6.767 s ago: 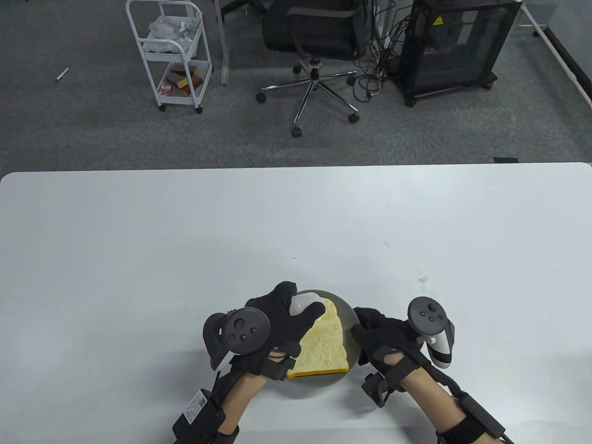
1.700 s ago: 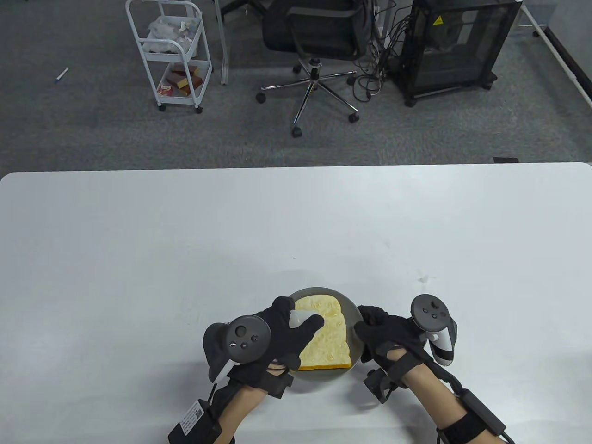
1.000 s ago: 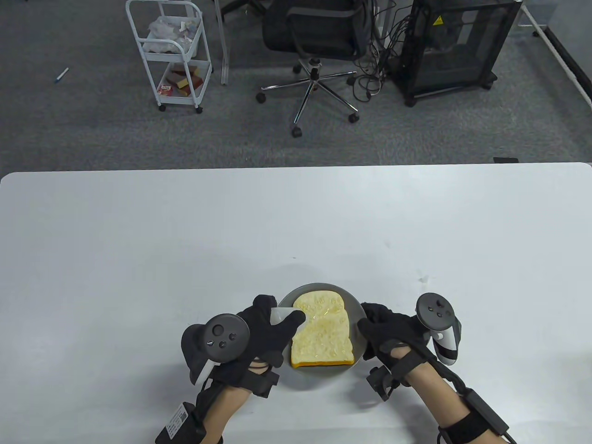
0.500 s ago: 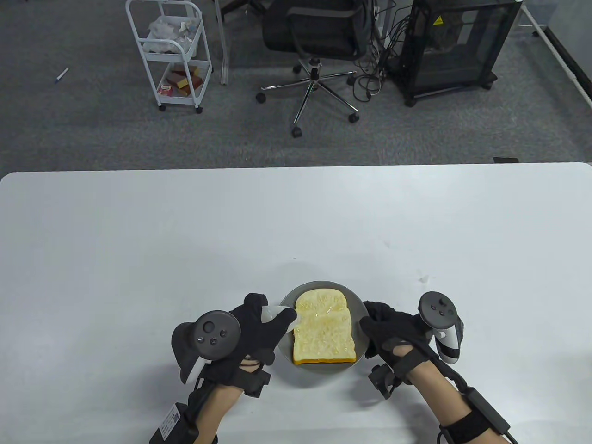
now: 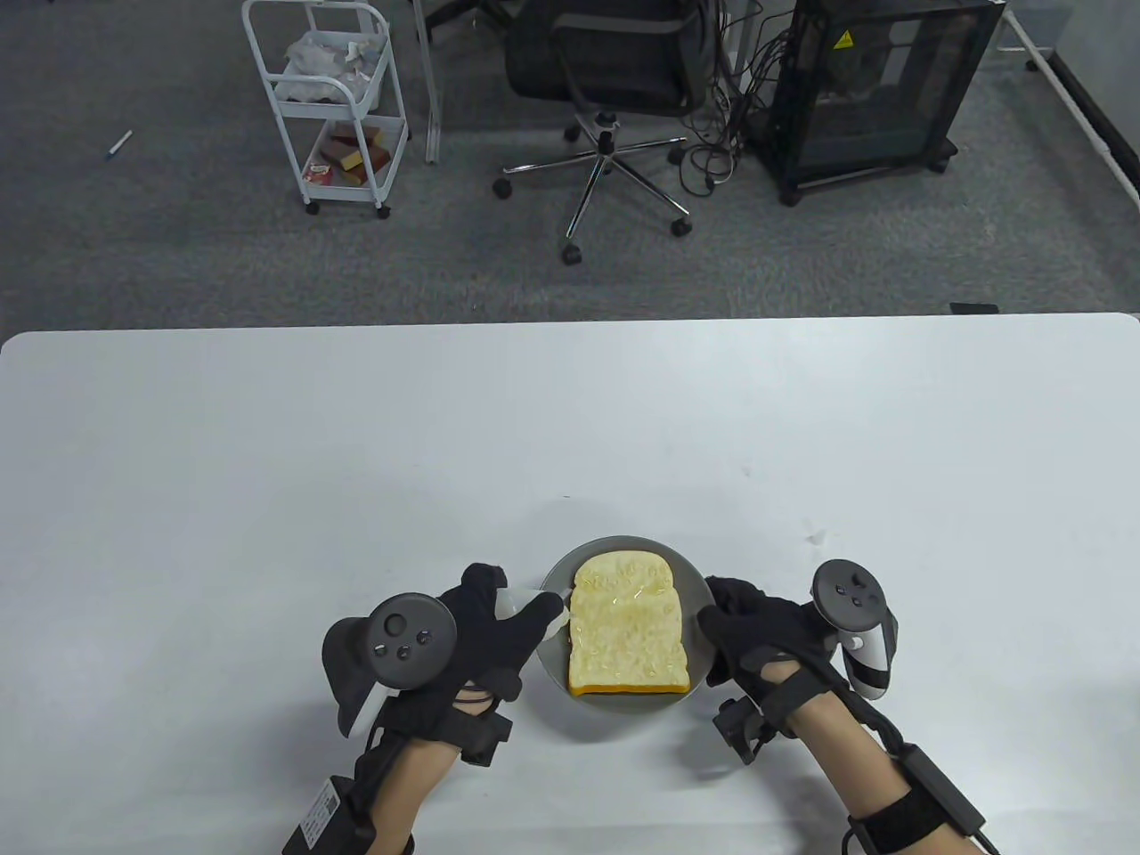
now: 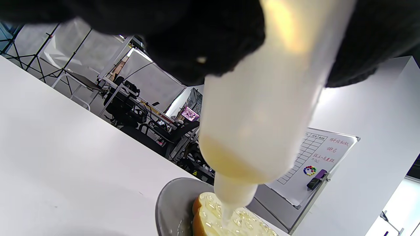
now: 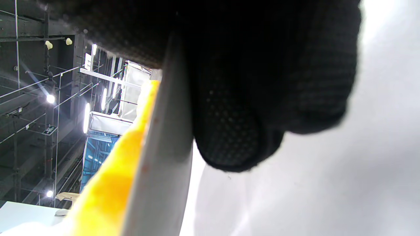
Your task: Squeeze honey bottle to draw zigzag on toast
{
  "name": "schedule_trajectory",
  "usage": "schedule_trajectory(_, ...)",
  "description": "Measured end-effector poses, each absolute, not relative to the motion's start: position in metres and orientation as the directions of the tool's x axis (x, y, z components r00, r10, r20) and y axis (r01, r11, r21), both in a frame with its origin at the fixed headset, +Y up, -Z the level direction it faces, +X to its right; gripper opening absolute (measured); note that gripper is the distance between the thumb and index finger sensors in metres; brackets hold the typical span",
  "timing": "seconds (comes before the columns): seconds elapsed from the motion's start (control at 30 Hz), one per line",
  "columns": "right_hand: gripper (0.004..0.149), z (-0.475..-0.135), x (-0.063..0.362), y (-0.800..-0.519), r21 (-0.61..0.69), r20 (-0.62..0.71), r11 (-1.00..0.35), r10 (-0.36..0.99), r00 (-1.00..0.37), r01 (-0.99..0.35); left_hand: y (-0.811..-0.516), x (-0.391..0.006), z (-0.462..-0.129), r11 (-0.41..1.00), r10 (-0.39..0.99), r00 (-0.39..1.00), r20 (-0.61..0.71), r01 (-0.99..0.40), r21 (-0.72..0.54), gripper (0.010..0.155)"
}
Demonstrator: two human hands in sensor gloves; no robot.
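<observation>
A slice of toast (image 5: 629,626) with glossy honey lines on it lies on a grey plate (image 5: 554,579) near the table's front edge. My left hand (image 5: 499,623) grips a translucent white honey bottle (image 5: 519,605) at the plate's left rim. In the left wrist view the bottle (image 6: 262,108) points nozzle down, its tip on or just above the toast (image 6: 229,223). My right hand (image 5: 744,628) holds the plate's right rim. In the right wrist view a gloved finger (image 7: 236,131) presses on the plate's edge (image 7: 160,170).
The white table (image 5: 356,463) stretches far beyond the plate on all sides. Past its far edge stand a white trolley (image 5: 328,107), an office chair (image 5: 606,80) and a black cabinet (image 5: 873,89) on the carpet.
My left hand has carried the bottle leftward off the toast's middle to its left edge. The plate and toast have turned and shifted slightly right and away. My right hand moved with the rim.
</observation>
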State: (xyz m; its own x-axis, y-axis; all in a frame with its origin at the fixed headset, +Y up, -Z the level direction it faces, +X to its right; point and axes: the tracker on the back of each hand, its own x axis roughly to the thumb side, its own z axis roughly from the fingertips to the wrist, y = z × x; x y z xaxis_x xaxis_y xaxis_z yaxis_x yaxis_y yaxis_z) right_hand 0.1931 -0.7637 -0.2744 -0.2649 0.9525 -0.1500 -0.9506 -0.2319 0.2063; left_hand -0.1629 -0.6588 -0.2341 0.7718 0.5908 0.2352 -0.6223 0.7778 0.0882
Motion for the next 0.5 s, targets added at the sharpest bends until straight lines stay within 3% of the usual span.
schedule_trajectory(0.5, 0.055, -0.274, 0.192, -0.765, 0.215, -0.146, -0.243, 0.95, -0.277, -0.946, -0.662, -0.133, -0.231, 0.776, 0.591, 0.753, 0.288, -0.629, 0.051, 0.074)
